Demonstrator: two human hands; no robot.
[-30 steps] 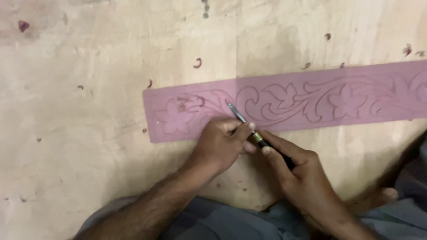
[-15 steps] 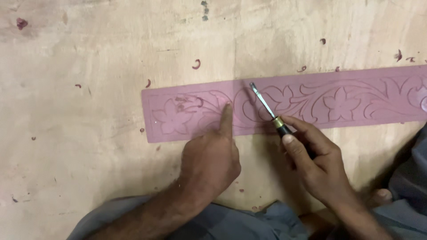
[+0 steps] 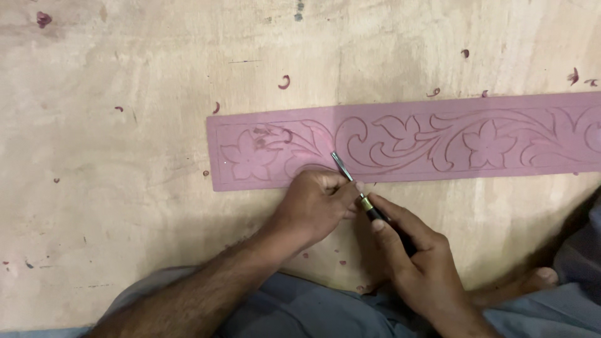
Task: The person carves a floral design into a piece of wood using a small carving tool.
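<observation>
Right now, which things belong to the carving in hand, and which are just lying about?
In use: pink carved strip; carving tool, held by right hand, its blade steadied by left hand.
Lying about: pink shavings on plywood board.

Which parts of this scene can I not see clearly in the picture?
- Head view: the pink strip runs off the right edge, so its far end is cut off.
- The tool handle is hidden inside the right hand.
- The strip's lower edge under the left hand is covered.
- The blade tip's contact with the strip is too small to judge.
</observation>
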